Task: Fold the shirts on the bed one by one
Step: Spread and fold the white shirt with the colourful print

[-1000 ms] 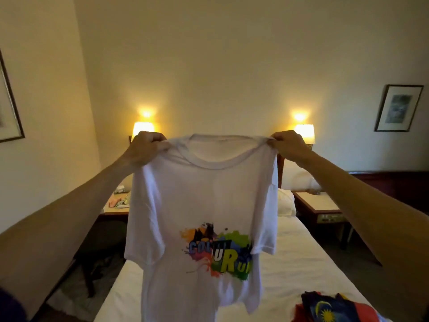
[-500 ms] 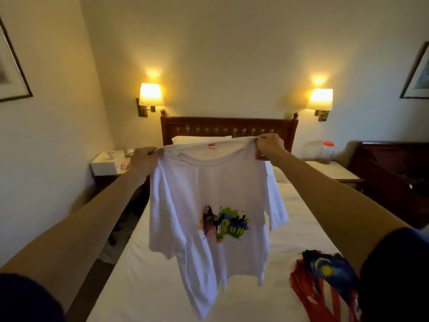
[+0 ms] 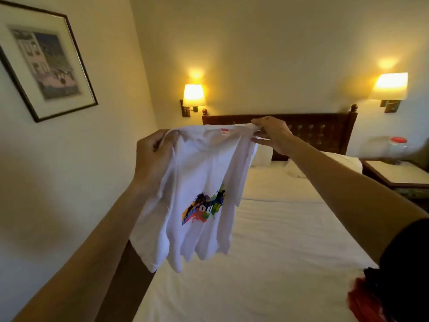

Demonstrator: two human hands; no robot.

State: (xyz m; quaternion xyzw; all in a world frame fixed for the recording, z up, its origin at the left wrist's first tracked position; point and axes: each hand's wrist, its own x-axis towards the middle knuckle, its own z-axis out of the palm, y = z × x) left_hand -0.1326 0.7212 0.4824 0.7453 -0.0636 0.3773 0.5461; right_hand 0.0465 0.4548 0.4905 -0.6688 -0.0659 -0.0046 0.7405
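Both hands, the left hand (image 3: 154,151) and right hand (image 3: 270,133), pinch the shirt's (image 3: 197,189) shoulders; it looks light and limp, so shoulder seams suit gripping.

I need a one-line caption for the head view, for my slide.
Both hands, left and right, hold a white printed T-shirt by its shoulders above the bed.

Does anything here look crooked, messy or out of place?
Nothing is damaged or spilled. The white shirt hangs slanted and bunched in the air, gripped by the left hand and pinched by the right hand. A red cloth lies crumpled at the bed's near right edge.
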